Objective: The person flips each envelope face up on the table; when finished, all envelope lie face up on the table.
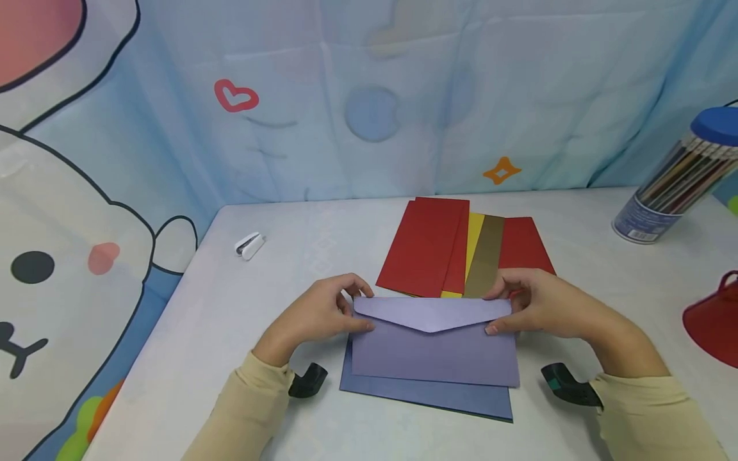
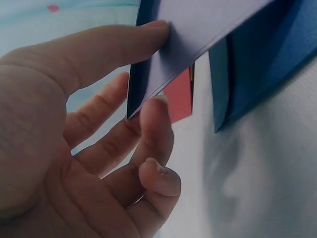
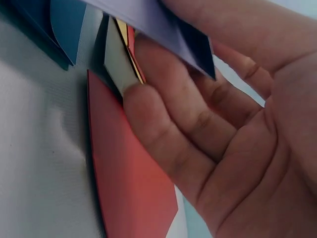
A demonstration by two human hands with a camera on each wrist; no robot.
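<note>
A lilac envelope (image 1: 432,352) with a pointed flap is held between my two hands, above a blue envelope (image 1: 426,398) that lies on the table. My left hand (image 1: 328,309) pinches its left end, the thumb on the flap side and fingers behind, as the left wrist view shows. At the other end my right hand (image 1: 539,304) grips the corner between thumb and fingers. Just behind lie red envelopes (image 1: 423,243), with a yellow one (image 1: 474,240) and a gold one (image 1: 487,256) among them. Another red envelope (image 3: 131,173) shows below the right fingers.
A small white stapler (image 1: 250,246) lies at the back left of the white table (image 1: 277,256). Toward the back right stands a blue-lidded tub of pencils (image 1: 674,179). A red object (image 1: 715,320) with a loop sits at the right edge. A printed curtain (image 1: 323,128) hangs behind.
</note>
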